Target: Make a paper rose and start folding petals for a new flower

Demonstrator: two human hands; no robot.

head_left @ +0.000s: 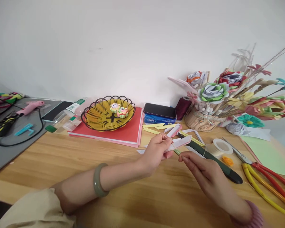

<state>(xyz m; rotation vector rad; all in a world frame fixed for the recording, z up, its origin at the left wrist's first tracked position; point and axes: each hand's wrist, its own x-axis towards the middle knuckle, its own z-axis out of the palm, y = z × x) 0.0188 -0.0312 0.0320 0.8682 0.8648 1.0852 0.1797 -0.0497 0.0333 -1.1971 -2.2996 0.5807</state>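
Pinched between thumb and fingers, the left hand [156,150] clamps a folded white paper strip [180,143] above the wooden table [61,164]. Right hand [204,172] fingertips close on a thin green stem [177,151] beneath the strip. Both sit just right of the yellow wire basket [108,113].

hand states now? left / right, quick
Left hand: closed, pinching a folded paper strip.
Right hand: fingertips pinched on a thin green stick at the strip.
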